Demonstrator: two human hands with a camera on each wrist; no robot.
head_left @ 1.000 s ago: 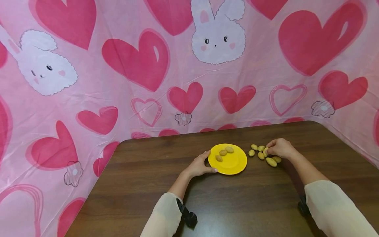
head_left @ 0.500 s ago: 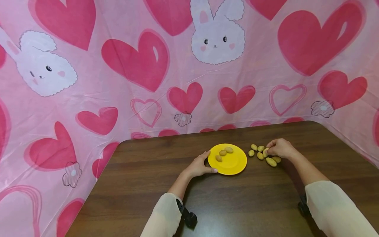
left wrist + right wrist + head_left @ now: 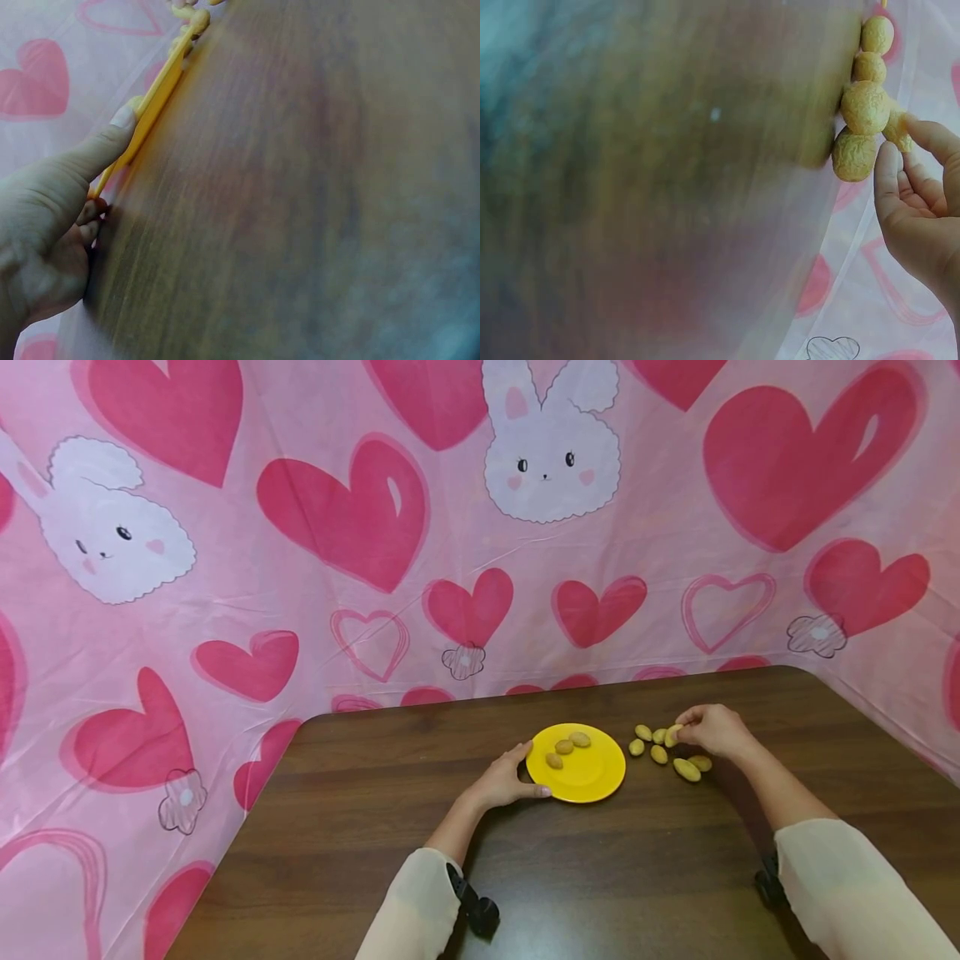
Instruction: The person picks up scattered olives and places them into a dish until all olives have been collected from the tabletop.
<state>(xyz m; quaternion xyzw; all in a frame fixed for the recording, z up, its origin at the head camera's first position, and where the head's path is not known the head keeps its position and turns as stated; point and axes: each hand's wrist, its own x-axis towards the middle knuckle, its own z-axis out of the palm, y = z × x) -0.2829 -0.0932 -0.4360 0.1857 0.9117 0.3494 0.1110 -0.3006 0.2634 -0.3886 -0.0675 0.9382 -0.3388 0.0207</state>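
Observation:
My left hand (image 3: 501, 779) holds the left rim of a yellow plate (image 3: 592, 778), its thumb at the near edge and fingers farther round. Seen from the left wrist, the thumb (image 3: 112, 139) lies over the plate's rim. Three small potatoes (image 3: 565, 747) lie on the plate's far left part. Over to the right, my right hand (image 3: 717, 731) pinches a yellowish potato (image 3: 672, 736) between thumb and fingertips, just above the loose pile. The right wrist view shows this potato (image 3: 898, 133) partly hidden behind others.
Several loose potatoes lie right of the plate, among them a larger one (image 3: 687, 769) nearest me. They rest on a dark brown wooden table (image 3: 600, 877). Behind it hangs a pink cloth (image 3: 300, 568) with hearts and rabbits.
My right hand has risen slightly and moved back with the pinched potato, away from the two near potatoes. The left hand and plate have stayed in place.

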